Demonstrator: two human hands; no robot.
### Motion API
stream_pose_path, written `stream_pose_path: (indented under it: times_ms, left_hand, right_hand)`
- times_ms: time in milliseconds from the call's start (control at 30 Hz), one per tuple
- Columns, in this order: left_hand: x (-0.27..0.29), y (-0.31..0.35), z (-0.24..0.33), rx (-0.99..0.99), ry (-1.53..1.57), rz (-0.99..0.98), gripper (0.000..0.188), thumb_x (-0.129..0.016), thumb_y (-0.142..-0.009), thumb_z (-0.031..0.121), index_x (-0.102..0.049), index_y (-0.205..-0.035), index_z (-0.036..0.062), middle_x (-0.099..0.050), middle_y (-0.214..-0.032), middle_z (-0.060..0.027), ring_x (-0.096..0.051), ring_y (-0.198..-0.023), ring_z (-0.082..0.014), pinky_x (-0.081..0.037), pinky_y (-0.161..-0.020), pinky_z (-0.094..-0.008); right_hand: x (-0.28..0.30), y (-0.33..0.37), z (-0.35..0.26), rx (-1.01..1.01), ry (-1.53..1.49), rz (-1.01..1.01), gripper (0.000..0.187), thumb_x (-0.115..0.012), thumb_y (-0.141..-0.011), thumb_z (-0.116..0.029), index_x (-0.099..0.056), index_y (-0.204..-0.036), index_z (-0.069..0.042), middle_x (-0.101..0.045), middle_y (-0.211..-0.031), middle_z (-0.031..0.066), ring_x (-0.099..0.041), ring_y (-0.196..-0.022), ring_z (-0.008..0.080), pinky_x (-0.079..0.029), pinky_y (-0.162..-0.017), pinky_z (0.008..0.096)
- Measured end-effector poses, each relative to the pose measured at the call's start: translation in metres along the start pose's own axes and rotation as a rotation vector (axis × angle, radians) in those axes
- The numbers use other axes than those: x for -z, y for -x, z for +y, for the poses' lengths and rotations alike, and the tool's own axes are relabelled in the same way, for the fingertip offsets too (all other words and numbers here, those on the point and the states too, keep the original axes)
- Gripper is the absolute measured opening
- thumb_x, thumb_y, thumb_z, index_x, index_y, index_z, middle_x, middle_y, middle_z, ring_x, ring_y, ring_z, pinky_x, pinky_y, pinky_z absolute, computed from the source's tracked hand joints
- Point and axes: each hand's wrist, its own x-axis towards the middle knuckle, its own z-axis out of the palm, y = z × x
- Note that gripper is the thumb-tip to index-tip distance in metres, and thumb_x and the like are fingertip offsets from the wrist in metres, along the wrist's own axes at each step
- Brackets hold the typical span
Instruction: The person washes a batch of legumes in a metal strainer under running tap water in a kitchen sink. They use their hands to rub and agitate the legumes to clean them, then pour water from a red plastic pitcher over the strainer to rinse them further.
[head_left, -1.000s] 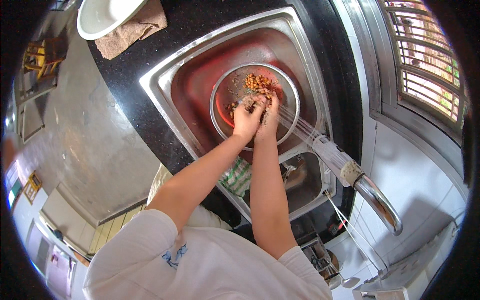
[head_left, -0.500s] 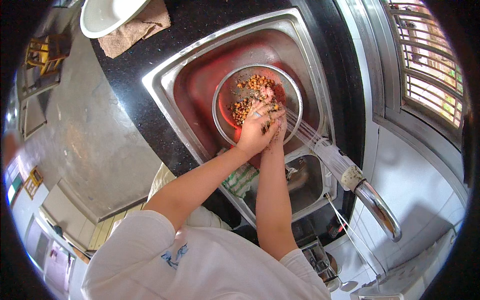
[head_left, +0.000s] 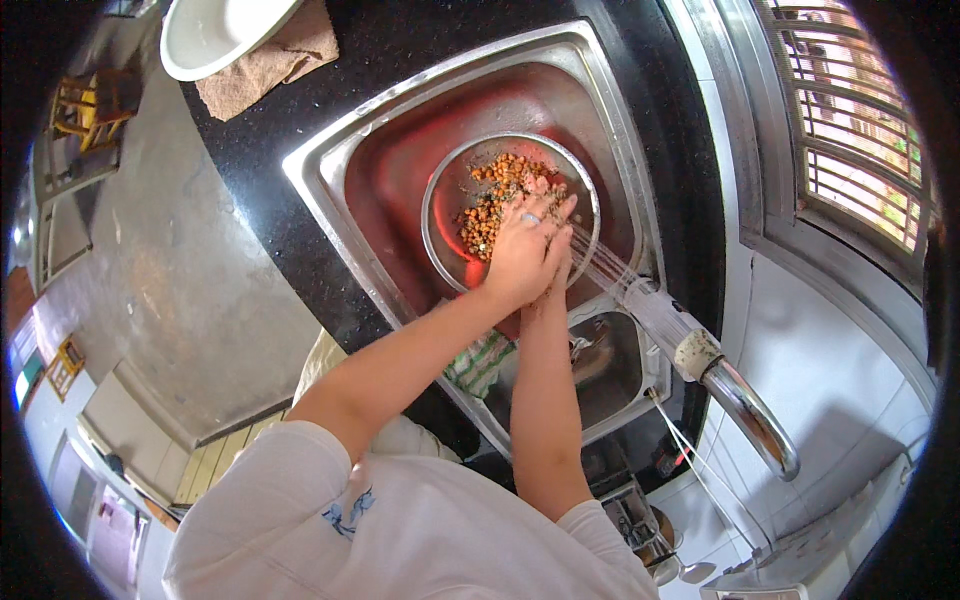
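Note:
A round metal-rimmed bowl (head_left: 432, 250) sits in the steel sink. Small orange-brown bits like beans or kernels (head_left: 490, 212), mixed with dark specks, lie in it. My left hand (head_left: 530, 245), a ring on one finger, lies across my right hand with its fingers spread. Under it, my right hand (head_left: 559, 272) is mostly covered; its fingertips show beyond, stretched out over the bits. Dark specks cling to the skin. Water runs onto my hands from a clear tube (head_left: 668, 322) on the chrome faucet (head_left: 752, 420).
The sink (head_left: 400, 110) has a smaller second basin (head_left: 610, 385) nearer me. A green-and-white cloth (head_left: 480, 363) hangs on the divider. On the black counter (head_left: 370, 50) a white basin (head_left: 215, 40) stands on a brown towel (head_left: 275, 70). A barred window (head_left: 850, 120) is at right.
My left hand has slid over my right hand, and its fingers are more spread. Fewer dark bits stick to its back. The bowl looks nearly unmoved.

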Motion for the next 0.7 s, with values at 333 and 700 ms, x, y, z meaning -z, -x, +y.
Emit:
stream_pose_path:
  times_ms: [333,700]
  left_hand:
    - [-0.003,0.011,-0.005,0.107,0.091,0.03,0.041,-0.038,-0.096,0.019,-0.042,-0.133,0.0023,-0.034,-0.14,-0.0213,-0.028,-0.132,-0.0369,-0.023,-0.109,-0.0395]
    - [0.001,0.006,-0.01,0.192,0.466,0.022,0.044,-0.035,-0.097,0.02,-0.037,-0.137,0.0034,-0.035,-0.139,-0.0236,-0.03,-0.131,-0.0364,-0.022,-0.108,-0.036]
  right_hand:
    - [-0.014,-0.002,0.001,0.017,0.025,0.042,0.046,-0.032,-0.1,-0.035,-0.04,-0.132,-0.004,-0.05,-0.125,0.0089,-0.05,-0.11,0.0201,-0.039,-0.095,0.0326]
    - [-0.02,0.004,-0.013,-0.054,0.265,0.291,0.044,-0.037,-0.099,-0.033,-0.044,-0.128,-0.001,-0.052,-0.12,0.0092,-0.051,-0.108,0.0186,-0.04,-0.092,0.0312]
